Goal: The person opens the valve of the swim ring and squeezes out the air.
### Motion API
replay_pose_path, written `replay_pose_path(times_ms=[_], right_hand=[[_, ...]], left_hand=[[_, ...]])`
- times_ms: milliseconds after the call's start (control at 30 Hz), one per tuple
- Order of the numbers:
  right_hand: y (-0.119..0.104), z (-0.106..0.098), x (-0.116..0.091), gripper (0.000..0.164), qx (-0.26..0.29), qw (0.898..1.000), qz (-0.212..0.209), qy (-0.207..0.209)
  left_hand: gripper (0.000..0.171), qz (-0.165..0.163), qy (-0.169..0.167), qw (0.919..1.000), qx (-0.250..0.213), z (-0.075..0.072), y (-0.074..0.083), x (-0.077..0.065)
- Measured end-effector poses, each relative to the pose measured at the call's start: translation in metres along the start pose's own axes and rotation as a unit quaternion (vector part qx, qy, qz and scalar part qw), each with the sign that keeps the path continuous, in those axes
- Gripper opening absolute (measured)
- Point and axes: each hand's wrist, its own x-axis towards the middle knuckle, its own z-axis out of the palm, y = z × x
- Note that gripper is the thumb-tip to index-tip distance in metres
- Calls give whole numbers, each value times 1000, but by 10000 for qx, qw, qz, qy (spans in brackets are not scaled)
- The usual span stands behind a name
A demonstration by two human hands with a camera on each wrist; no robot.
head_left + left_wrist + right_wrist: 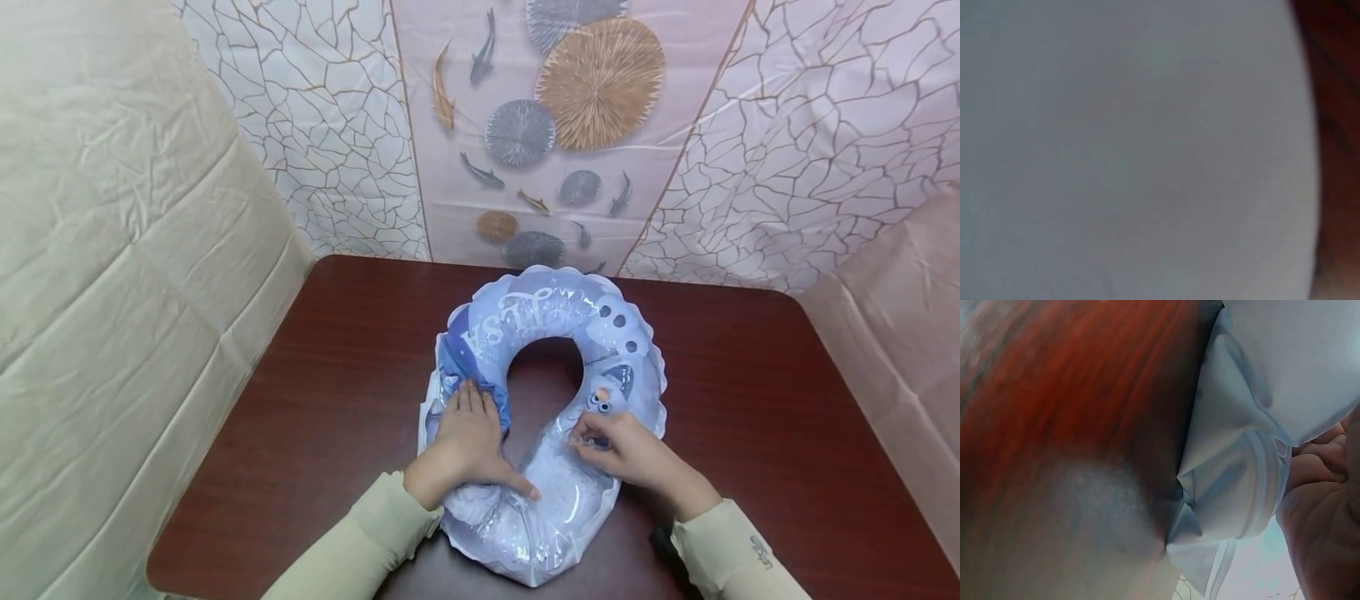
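Observation:
A partly inflated pale-blue swim ring [543, 308], printed with "ELSA" and a snowman, lies on the dark red-brown table. Its far side looks full; its near side is creased and slack. My left hand [472, 442] rests spread on the ring's left part, fingers straight and thumb out to the right. On the right part, my right hand [626, 450] has thumb and fingers curled together, pinching a small clear piece that looks like the ring's valve. The ring's pale vinyl [1147, 150] fills most of the left wrist view, blurred. Folded vinyl [1229, 475] lies beside my right palm [1322, 506] in the right wrist view.
The table [337, 358] reaches out on both sides of the ring. A patterned cloth [330, 125] hangs behind it, and pale cloth walls [112, 250] stand at left and right. A dark object [667, 550] lies partly hidden beneath the right forearm.

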Motion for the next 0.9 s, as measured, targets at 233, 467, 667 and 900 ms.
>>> replay_pose_path(times_ms=[233,467,667,900], right_hand=[[0,0,-1,17,-22,10000,36,-24],[-1,0,-1,15,27,10000,75,2],[-1,0,-3,17,90,9999,145,-6],[-2,-1,-3,20,61,9995,306,11]], left_hand=[[162,-4,-57,10000,71,0,0,-1],[161,-5,-38,10000,43,1,1,-1],[162,-36,-44,10000,48,3,1,-1],[162,-28,21,10000,69,4,2,0]])
